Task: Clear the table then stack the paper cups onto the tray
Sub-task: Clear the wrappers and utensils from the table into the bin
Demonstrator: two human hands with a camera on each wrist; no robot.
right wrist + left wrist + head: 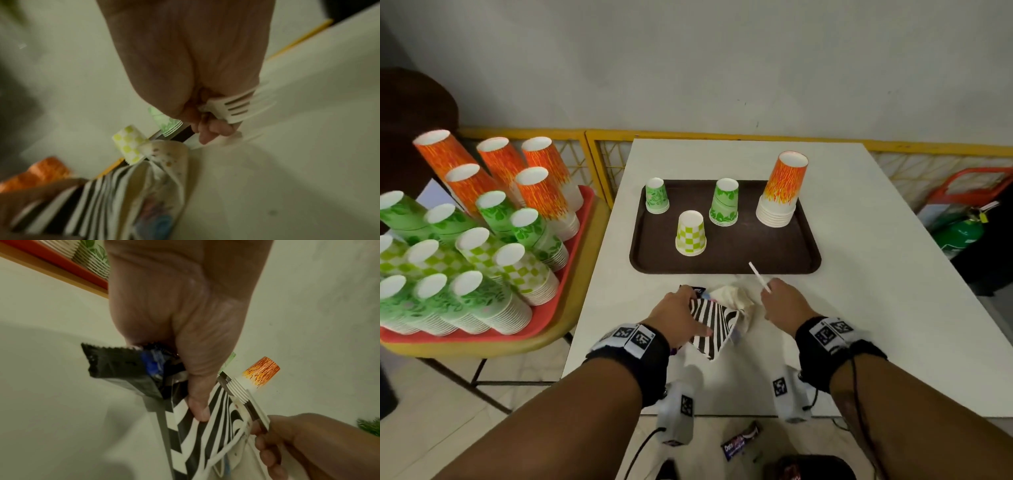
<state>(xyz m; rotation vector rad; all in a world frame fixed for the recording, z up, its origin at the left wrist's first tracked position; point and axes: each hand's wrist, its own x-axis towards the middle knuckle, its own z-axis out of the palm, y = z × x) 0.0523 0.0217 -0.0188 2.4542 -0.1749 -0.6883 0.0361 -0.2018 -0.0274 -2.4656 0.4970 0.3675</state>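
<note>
my left hand [677, 317] grips a black-and-white striped paper sheet [714, 325] just above the near part of the white table [876, 308]; thumb [198, 404] presses on the stripes, other fingers curled underneath. same hand also clamps a black crinkled snack wrapper with a blue mark [131, 371] against the palm.

a crumpled stained white napkin [732, 296] bunches against the striped sheet, between my 2 hands.

my right hand [782, 303] is closed in a fist round a white plastic fork [236, 108]; tines stick out by the fingers [213, 129] in the right wrist view, handle end pokes up toward the tray in the head view.

dark brown rectangular plastic tray [804, 253] sits mid-table, beyond my hands. on it, 4 upside-down stacks of paper cups: small green leaf-print stack [656, 196] far left, green-and-white checked stack [691, 233] nearest me, taller green leaf-print stack [724, 202] in the middle, tall orange flame-print stack [782, 190] at the right. stacks stand apart, none touching.

to my left, a red tray [558, 274] on a yellow chair seat [582, 308] is packed with many more inverted cup stacks [482, 233], orange, green and checked.

on the tiled floor [431, 428] under the table's near edge lies a dark candy-bar wrapper [741, 442].
</note>
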